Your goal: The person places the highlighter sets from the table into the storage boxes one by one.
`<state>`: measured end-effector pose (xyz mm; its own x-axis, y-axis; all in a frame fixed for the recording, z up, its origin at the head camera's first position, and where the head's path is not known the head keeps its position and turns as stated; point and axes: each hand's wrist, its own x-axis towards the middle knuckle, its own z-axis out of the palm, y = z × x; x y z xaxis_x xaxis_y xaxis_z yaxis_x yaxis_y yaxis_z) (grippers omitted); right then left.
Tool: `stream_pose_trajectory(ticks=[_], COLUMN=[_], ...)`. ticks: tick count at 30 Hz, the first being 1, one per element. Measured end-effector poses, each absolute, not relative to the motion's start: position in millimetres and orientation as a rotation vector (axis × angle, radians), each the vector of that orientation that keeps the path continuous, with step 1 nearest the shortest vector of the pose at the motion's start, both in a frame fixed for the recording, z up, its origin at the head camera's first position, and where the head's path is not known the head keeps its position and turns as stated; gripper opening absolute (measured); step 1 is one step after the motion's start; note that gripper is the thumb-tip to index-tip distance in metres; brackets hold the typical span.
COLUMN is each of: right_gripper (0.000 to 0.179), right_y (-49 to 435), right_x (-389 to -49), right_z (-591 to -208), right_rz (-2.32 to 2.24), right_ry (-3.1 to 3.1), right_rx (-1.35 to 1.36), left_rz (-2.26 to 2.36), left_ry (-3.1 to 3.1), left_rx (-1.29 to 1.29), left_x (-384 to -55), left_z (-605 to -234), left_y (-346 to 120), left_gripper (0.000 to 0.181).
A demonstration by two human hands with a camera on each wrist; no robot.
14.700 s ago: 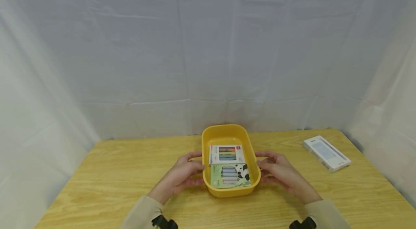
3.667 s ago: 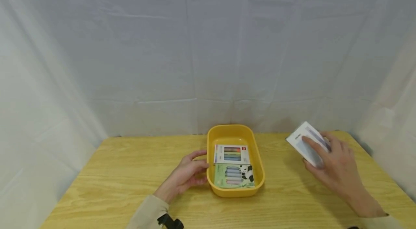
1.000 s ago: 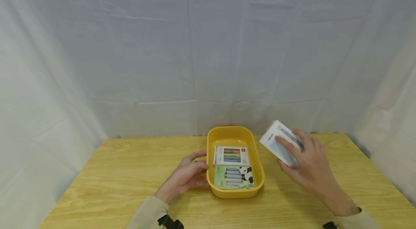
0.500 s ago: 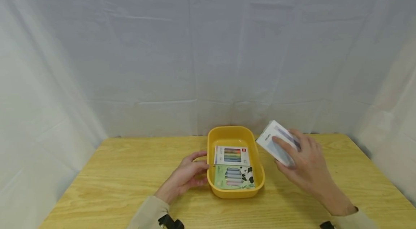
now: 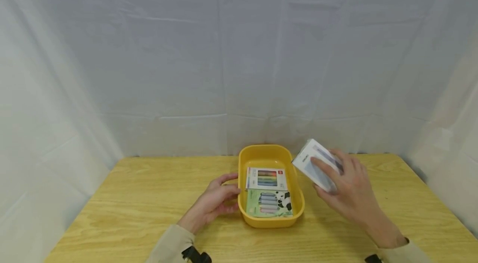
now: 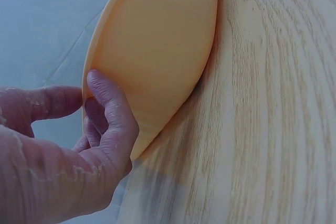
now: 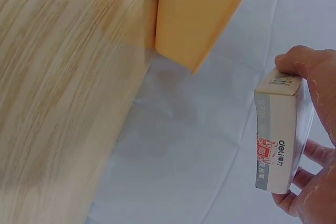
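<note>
A yellow plastic basin point(image 5: 295, 184) sits on the table. Inside lie a white box with a window of rainbow-coloured sticks point(image 5: 267, 178) and a green panda box with pastel-coloured sticks point(image 5: 261, 207). My left hand point(image 5: 213, 200) holds the basin's left side, thumb at the rim; the left wrist view shows a curled fingertip on the outer wall point(image 6: 152, 40). Up in the air beside the basin's right rim, my right hand point(image 5: 349, 184) grips a white deli pen box point(image 7: 281, 135), tilted, thumb and fingers on opposite sides. Its contents are hidden.
The wooden table point(image 5: 157, 196) extends left and right of the basin. A pale sheet point(image 5: 179, 68) hangs just behind the far edge, and more sheeting closes off both sides. Black wrist straps point(image 5: 196, 254) sit over the cuffs.
The pen box, earlier lying on the right of the table, was picked up by my right hand and carried left. Over the last second it shifted slightly further left. My left hand stays put.
</note>
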<state>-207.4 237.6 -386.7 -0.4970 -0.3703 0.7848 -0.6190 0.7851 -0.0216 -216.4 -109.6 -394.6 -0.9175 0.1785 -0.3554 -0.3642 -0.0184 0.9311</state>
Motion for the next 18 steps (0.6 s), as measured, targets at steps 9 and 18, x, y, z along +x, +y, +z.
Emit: stream_pose_trajectory(ticks=[9,18], right_gripper=[0.058,0.053], right_y=[236.8,236.1], right_x=[-206.6,-206.4], right_z=[-387.1,-386.8], right_rz=[0.390,0.384], right_ry=[-2.153,-2.163], right_rx=[0.741,0.759], left_rz=[2.000,2.003], left_ry=[1.904,1.888], left_rx=[-0.171,-0.180], left_x=[-213.1,-213.1], left_z=[-394.1,-394.4], left_y=[-109.5,-108.8], left_gripper=[0.061,0.060])
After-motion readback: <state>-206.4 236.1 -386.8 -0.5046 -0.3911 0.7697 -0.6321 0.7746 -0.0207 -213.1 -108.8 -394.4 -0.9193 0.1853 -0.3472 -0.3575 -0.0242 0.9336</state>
